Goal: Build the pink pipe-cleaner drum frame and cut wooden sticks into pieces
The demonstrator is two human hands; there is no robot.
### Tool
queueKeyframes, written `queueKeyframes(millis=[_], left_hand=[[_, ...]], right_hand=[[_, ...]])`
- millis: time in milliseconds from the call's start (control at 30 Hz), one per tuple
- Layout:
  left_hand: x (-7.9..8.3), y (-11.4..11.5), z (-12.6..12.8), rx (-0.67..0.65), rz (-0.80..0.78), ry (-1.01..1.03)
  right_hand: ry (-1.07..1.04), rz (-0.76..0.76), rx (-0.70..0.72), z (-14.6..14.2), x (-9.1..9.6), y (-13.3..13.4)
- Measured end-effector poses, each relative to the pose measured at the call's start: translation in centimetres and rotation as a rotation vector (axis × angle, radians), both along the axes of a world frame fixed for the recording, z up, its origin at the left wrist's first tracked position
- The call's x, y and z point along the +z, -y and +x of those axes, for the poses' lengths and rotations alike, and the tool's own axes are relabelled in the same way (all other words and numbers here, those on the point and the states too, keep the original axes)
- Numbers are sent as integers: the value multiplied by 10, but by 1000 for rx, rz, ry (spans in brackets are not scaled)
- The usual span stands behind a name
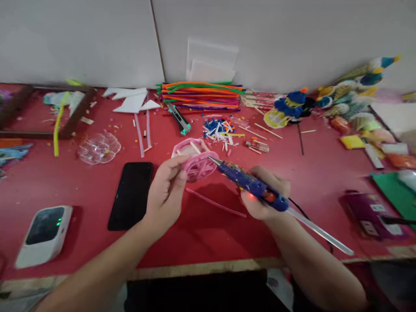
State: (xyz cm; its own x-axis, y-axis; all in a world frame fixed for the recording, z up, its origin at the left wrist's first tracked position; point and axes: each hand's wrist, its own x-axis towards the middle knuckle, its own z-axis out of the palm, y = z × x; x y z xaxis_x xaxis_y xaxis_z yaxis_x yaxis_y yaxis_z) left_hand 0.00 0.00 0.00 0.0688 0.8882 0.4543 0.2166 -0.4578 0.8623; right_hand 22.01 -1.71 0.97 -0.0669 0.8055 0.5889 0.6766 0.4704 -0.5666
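Note:
My left hand (167,188) pinches a small pink craft piece (199,167), a round spoked shape edged in fuzzy pipe cleaner with pale sticks joining it to a second pink-rimmed part behind. My right hand (264,195) is wrapped round a blue hot glue gun (248,180). Its metal nozzle touches or nearly touches the piece's upper right rim; I cannot tell which. A clear glue stick (321,232) juts from the back of the gun, and a red light glows on its side. Below the hands a loose pink pipe cleaner (216,203) lies on the table.
A black phone (131,196) and a white device (44,236) lie to the left. Behind are a box cutter (178,118), a pipe cleaner bundle (201,96) and small cut bits (219,129). Finished-looking figures (352,95) and a purple box (368,214) stand right.

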Motion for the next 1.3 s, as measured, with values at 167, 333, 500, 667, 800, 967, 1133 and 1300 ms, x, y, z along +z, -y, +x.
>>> queueKeyframes(millis=[167, 333, 500, 667, 800, 967, 1133, 1300], left_hand=[[-2, -1, 1, -17, -11, 16], [0, -1, 1, -23, -14, -20], [-1, 0, 2, -32, -20, -30], [-1, 1, 2, -36, -16, -28], [0, 0, 2, -33, -14, -25], [-2, 0, 1, -24, -74, 45], [-8, -1, -1, -48, -165, 167], [-8, -2, -1, -68, -241, 248]], right_hand=[[-7, 0, -1, 2, -2, 1], [10, 27, -14, -1, -2, 1], [17, 43, 4, -2, -4, 0], [-6, 25, -35, -2, -2, 1], [-1, 8, -7, -1, 0, 1], [-29, -12, -10, 3, -2, 1], [-41, -43, -20, 3, -3, 1], [-55, -13, -55, 0, -1, -1]])
